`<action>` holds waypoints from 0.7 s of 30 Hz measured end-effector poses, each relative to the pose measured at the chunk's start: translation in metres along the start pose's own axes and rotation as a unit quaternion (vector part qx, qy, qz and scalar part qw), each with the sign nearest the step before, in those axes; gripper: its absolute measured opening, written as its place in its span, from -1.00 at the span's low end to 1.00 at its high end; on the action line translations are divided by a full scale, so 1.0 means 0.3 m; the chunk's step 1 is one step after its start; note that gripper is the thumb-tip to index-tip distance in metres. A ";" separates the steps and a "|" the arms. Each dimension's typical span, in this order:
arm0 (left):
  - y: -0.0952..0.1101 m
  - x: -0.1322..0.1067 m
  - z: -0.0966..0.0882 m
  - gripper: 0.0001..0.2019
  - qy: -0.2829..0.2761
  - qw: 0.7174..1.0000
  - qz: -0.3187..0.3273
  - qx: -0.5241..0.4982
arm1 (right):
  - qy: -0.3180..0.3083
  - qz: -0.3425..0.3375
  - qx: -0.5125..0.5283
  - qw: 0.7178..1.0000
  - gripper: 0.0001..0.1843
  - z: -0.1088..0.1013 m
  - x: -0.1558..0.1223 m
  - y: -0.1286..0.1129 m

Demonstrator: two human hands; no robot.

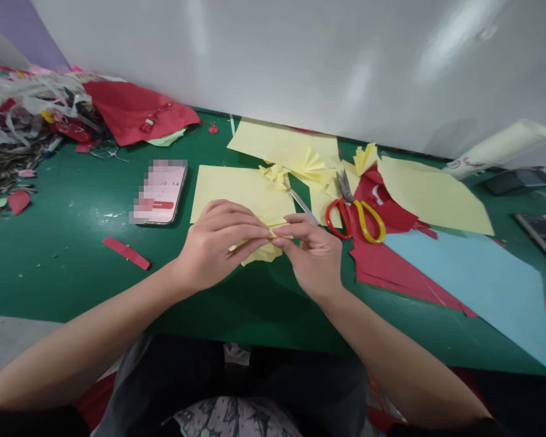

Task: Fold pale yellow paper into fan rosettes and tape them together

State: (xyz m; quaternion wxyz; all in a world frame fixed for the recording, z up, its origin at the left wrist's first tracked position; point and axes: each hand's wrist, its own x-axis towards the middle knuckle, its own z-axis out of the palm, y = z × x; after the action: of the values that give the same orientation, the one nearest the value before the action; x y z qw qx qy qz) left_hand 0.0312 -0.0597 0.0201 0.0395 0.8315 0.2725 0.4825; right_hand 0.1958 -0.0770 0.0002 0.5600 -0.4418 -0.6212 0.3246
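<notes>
Between my two hands is a piece of folded yellow paper (262, 254), pinched at its middle and partly covered by the fingers. My left hand (222, 240) grips it from the left with thumb and fingers, while my right hand (316, 252) pinches it from the right; the fingertips meet. Just beyond them lies a flat yellow sheet (236, 191). Pleated yellow paper pieces (310, 167) sit past the right hand. Scissors with one red and one yellow handle (368, 221) rest to the right, blades pointing away. A silver blade-like tool (303, 205) lies partly behind the right hand.
A phone (161, 197) showing a timer lies left. Red paper (391, 261) and a light blue sheet (477, 273) spread over the right. A heap of scraps and wires (22, 115) fills the far left. A white wall (277, 60) closes off the green table's back.
</notes>
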 end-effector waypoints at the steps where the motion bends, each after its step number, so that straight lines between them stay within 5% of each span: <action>1: -0.001 -0.002 0.001 -0.95 0.001 1.000 0.003 0.009 | -0.002 0.005 -0.006 1.000 -0.87 0.001 -0.002 0.000; 11: -0.010 -0.035 0.013 -0.87 -0.010 0.993 0.051 0.103 | -0.017 0.091 0.028 0.995 -0.88 0.017 -0.013 -0.020; 21: -0.027 -0.046 0.006 -0.84 0.013 0.974 0.131 0.185 | -0.029 0.056 0.000 0.998 -0.89 0.018 -0.012 -0.021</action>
State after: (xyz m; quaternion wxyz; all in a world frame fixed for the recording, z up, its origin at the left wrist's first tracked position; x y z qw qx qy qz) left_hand 0.0241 -0.0592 0.0057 -0.1825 0.8467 0.2459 0.4351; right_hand 0.1892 -0.0822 0.0036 0.5223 -0.4663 -0.6119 0.3679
